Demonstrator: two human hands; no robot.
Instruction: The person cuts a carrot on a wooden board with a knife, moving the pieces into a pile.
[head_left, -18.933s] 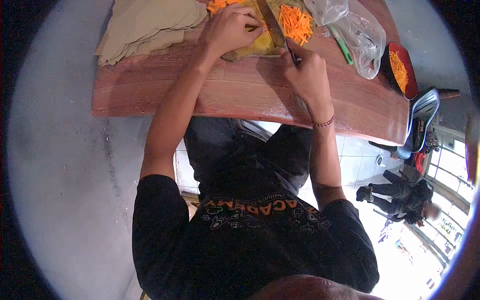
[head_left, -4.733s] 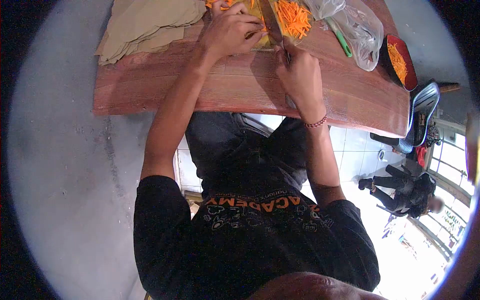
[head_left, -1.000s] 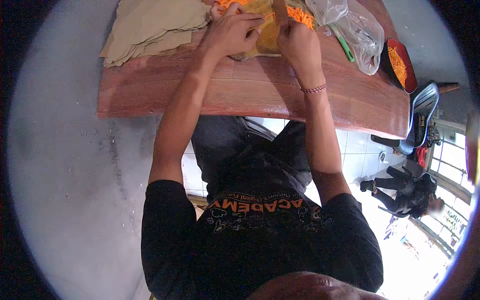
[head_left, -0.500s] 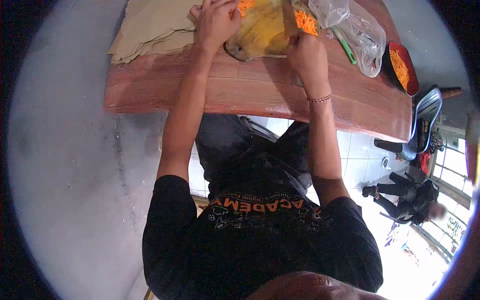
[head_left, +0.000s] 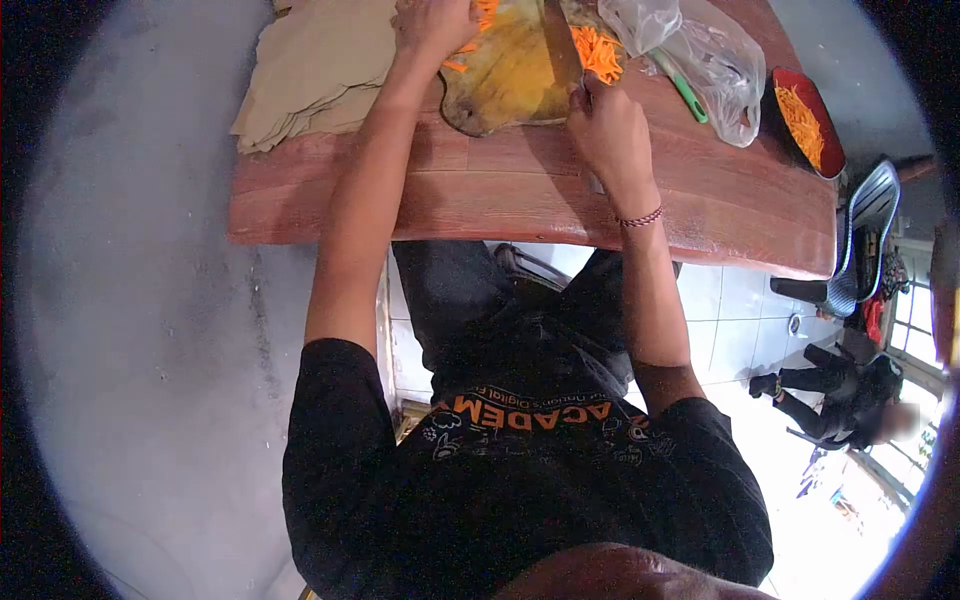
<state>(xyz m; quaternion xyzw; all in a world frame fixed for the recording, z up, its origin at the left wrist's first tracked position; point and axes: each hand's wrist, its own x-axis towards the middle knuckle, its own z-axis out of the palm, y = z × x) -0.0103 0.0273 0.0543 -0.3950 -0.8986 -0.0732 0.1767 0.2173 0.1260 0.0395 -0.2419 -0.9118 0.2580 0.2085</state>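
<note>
My right hand (head_left: 612, 130) is closed around the handle of a knife (head_left: 562, 45), its blade pointing away from me over a worn, yellow-stained cutting board (head_left: 490, 95). Just right of the blade lies a heap of shredded carrot (head_left: 598, 55). At the board's left side, my left hand (head_left: 438, 32) has its fingers curled down on carrot pieces (head_left: 486, 14); the top edge of the view cuts off part of the hand. A few loose carrot strips (head_left: 455, 66) lie beneath it near the board's edge.
Brown cardboard sheets (head_left: 320, 80) lie at the table's left. To the right are clear plastic bags (head_left: 715, 70), a green-handled tool (head_left: 686, 98) and a red-and-black bowl (head_left: 826, 140) of shredded carrot. A chair (head_left: 868, 225) and a seated person (head_left: 840, 395) are farther right.
My left hand has moved slightly up on the board, uncovering loose carrot strips. The knife's blade has shifted a little left, and the whole view has tilted slightly.
</note>
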